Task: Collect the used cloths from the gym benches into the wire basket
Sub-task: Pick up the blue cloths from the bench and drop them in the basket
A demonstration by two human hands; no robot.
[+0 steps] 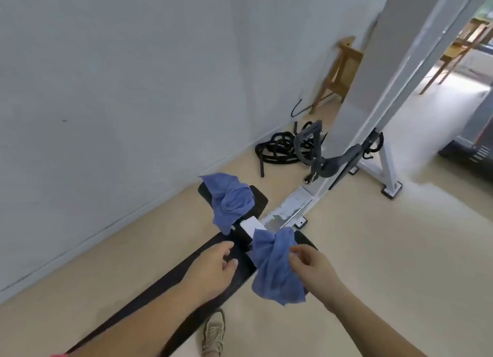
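Note:
A black padded gym bench (165, 284) runs from the lower left toward the centre. One blue cloth (229, 200) lies crumpled on its far pad. A second blue cloth (274, 266) hangs over the bench's right edge, and my right hand (312, 266) pinches its upper edge between thumb and fingers. My left hand (216, 266) hovers over the bench pad just left of that cloth, fingers loosely curled and holding nothing. No wire basket is in view.
A white machine frame (384, 170) with a grey handle (328, 164) stands beyond the bench. Black ropes (277, 148) lie coiled by the wall. A wooden stool (338, 73) sits in the corner. My shoe (213, 332) is beside the bench on the beige floor.

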